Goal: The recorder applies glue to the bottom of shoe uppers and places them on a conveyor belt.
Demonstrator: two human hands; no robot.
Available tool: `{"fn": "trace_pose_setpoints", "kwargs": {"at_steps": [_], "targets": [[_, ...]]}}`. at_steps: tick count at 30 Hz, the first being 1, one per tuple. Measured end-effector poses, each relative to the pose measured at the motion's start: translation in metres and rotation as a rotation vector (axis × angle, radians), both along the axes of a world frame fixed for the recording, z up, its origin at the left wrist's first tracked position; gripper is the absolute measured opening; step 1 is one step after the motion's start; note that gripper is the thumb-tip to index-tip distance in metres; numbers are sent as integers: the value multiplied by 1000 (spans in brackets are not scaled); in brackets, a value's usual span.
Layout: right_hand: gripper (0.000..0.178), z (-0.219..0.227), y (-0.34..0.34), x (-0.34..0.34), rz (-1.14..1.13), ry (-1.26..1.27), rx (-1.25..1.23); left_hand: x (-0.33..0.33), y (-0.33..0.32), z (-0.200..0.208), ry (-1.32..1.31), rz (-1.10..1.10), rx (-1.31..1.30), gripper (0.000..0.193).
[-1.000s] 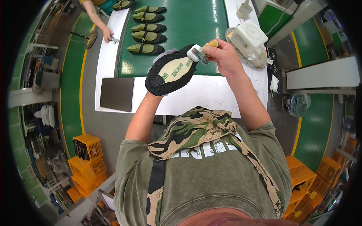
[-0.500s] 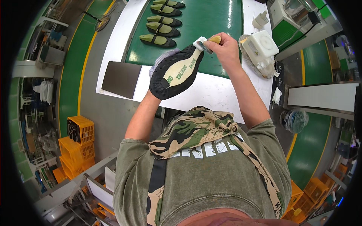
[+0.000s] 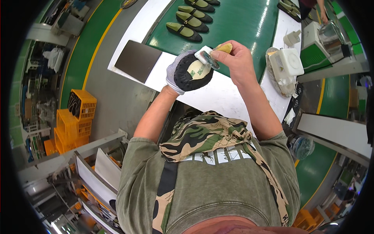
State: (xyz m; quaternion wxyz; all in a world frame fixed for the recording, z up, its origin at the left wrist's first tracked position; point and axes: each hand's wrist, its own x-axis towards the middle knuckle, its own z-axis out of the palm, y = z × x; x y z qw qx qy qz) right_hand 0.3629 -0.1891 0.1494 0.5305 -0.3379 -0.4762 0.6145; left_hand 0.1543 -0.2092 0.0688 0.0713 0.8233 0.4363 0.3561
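Green worktop [image 3: 228, 23], hands [image 3: 172, 76] [image 3: 239, 64] closed; left: shoe [image 3: 184, 78], right: yellow-handled tool [image 3: 224, 48]

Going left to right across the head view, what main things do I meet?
Stacked orange crates, dark flat board, gloved left hand holding a black shoe, bare right hand, white plastic container.

We look down on a grey floor [image 3: 111, 84], with one yellow-edged green walkway [image 3: 74, 78] on the left and a second walkway [image 3: 317, 175] on the right. Before us, a white-bordered worktable [image 3: 218, 102] has a glossy green surface [image 3: 237, 25] catching streaks of light. Orange crates [image 3: 86, 111] stand stacked leftward; past them is what seems cluttered shelving [image 3: 29, 103].
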Motion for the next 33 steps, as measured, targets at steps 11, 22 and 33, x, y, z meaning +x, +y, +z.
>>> {"fn": "trace_pose_setpoints", "kwargs": {"at_steps": [11,22,33], "targets": [[16,27,0,-58,213,55,78,-18,-32,31,-5,117,-105,45],[17,18,32,-172,356,122,237,-115,-79,12,-1153,-232,-815,65],[20,-6,-18,-257,965,-47,226,-222,-179,-8,-2024,-210,-900,55]]}}
